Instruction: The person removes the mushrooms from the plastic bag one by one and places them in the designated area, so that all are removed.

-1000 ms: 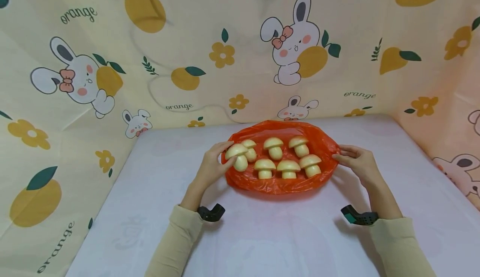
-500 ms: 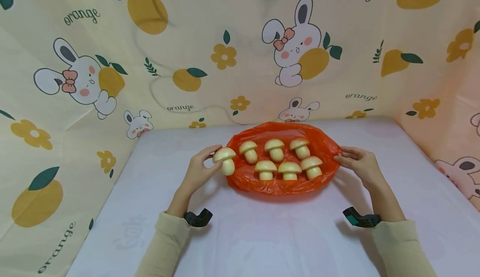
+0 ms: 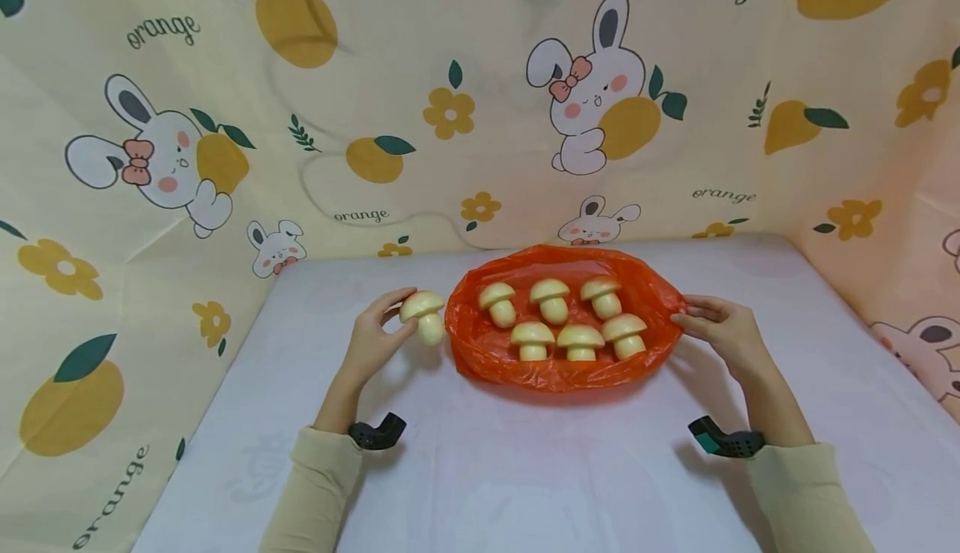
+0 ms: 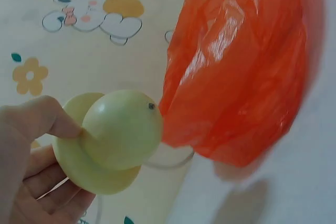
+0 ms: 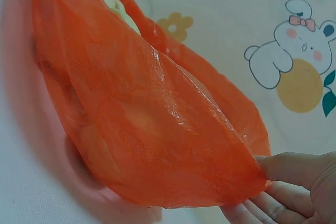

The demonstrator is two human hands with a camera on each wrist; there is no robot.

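Observation:
My left hand [image 3: 372, 338] pinches a pale yellow toy mushroom [image 3: 424, 313] by its cap, held above the table just left of a red plastic bag [image 3: 555, 376]. In the left wrist view the thumb presses the mushroom [image 4: 123, 129] near its rounded stem, which points toward the camera. Several like mushrooms [image 3: 549, 296] lie in two rows inside the wide-open bag. At the bag's right end my right hand [image 3: 723, 328] pinches the rim between thumb and fingers. The right wrist view has that grip on the edge of the bag [image 5: 157, 129], whose side hides most of the contents.
A pale table [image 3: 525, 470] spreads under and around the bag. Behind it and at both sides hang cream curtains [image 3: 510, 120] printed with rabbits, oranges and flowers. A dark camera band [image 3: 377, 432] circles the left wrist, and another band [image 3: 726, 438] the right.
My left hand has carried one mushroom leftward, from over the bag's left edge to outside it. The right hand stays at the bag's right rim.

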